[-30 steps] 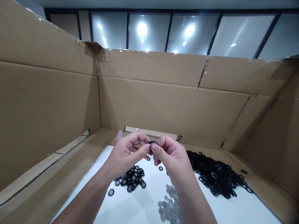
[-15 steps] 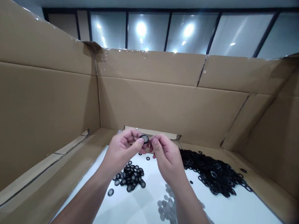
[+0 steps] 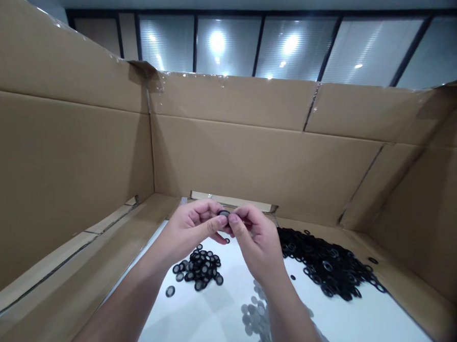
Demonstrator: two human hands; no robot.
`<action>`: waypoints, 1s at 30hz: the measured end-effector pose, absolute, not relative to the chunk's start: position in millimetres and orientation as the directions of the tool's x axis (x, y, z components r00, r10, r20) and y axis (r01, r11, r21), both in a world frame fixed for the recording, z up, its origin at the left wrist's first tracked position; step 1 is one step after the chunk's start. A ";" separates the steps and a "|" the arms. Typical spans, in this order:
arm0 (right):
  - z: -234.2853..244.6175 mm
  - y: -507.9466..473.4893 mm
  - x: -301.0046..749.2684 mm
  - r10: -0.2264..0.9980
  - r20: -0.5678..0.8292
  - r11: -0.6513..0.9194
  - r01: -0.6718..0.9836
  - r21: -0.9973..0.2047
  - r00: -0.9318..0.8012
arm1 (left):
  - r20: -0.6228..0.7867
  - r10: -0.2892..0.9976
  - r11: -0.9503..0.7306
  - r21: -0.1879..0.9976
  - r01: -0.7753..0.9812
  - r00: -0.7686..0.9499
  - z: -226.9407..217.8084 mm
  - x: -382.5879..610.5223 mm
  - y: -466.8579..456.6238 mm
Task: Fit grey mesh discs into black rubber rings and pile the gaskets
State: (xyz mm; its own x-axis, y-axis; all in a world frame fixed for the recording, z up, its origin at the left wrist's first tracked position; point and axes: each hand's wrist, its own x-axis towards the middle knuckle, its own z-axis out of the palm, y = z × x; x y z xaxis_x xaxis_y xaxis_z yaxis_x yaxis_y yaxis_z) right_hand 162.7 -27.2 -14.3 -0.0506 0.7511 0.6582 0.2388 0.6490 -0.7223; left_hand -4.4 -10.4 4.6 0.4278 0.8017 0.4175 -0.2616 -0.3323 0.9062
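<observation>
My left hand and my right hand meet at the fingertips, pinching a small black rubber ring between them. Its face is mostly hidden by my fingers. Below my left hand lies a small heap of black rings with grey centres, and one such ring sits apart from it. To the right of my right hand spreads a larger pile of black rubber rings. Grey mesh discs lie scattered beneath my right forearm.
A white work surface carries these parts. Tall brown cardboard walls surround it on the left, back and right, with folded flaps along the sides. Frosted office windows stand beyond the cardboard.
My hands have come closer together, and the ring, which showed its grey-centred face half a second ago, is now mostly covered by my fingertips. The heaps on the surface look unchanged.
</observation>
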 end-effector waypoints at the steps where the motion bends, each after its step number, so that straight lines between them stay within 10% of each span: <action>1: -14.8 -26.7 162.3 0.758 0.650 0.643 0.215 -0.735 -0.047 | 0.414 0.805 -0.325 0.907 -0.268 0.425 5.3 -4.3 -10.7; 30: -20.2 -33.0 156.7 0.642 0.745 0.766 0.102 -0.635 -0.184 | 0.292 0.758 -0.209 0.956 -0.208 0.583 11.3 -19.7 -24.2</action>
State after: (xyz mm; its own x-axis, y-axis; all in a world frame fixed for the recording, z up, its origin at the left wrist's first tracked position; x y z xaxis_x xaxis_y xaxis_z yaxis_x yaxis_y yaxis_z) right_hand 156.7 -33.0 -20.2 -0.1838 0.6417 0.7446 0.1015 0.7659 -0.6349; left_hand -19.7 -24.2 11.3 0.5829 0.7581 0.2924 -0.2075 -0.2090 0.9556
